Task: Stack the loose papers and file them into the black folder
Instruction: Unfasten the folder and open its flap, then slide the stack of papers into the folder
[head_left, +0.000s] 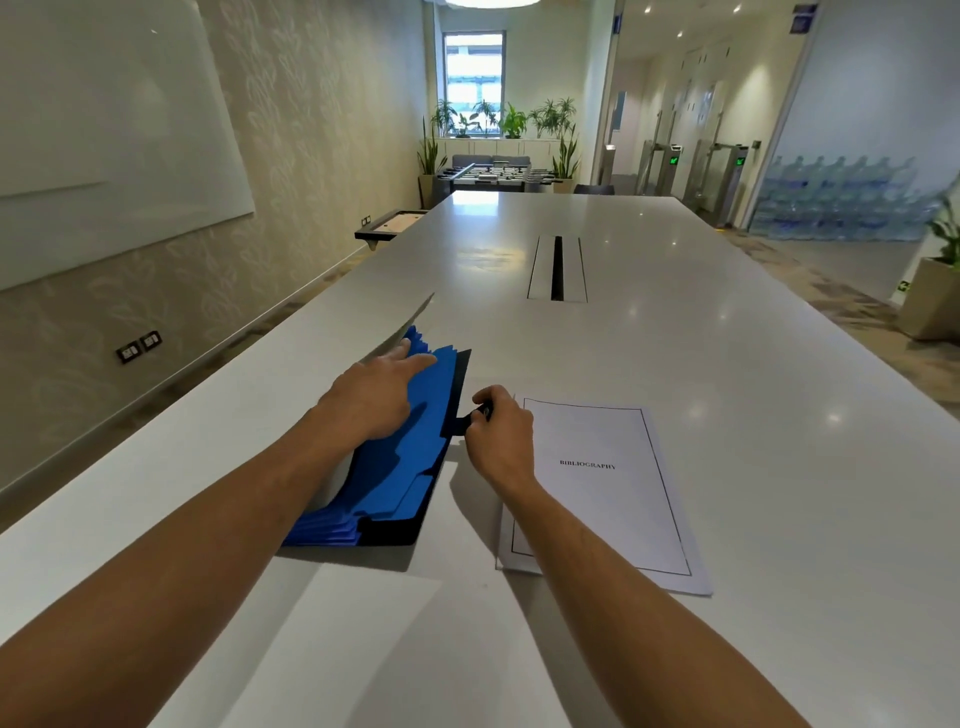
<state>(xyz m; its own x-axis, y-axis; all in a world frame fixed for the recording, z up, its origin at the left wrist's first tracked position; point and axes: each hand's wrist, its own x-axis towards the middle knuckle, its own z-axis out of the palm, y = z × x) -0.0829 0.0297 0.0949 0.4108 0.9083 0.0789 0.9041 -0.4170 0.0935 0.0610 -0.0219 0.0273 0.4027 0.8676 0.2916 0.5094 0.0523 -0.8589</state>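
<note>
The left hand (371, 395) is spreading flat on the black folder (395, 467)'s blue dividers while the right hand (501, 441) is pinching its tab (462, 422) beside the papers (608, 493) on the wide table (675, 338).

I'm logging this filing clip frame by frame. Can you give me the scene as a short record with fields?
folder: black expanding folder with blue dividers, open on the white table
left hand: left hand pressing the dividers back, beside a white sheet standing in the folder
right hand: right hand pinching the folder's black tab
loose papers: "BIBLIOGRAPHY" stack right of the folder; blank sheet at the near edge
</note>
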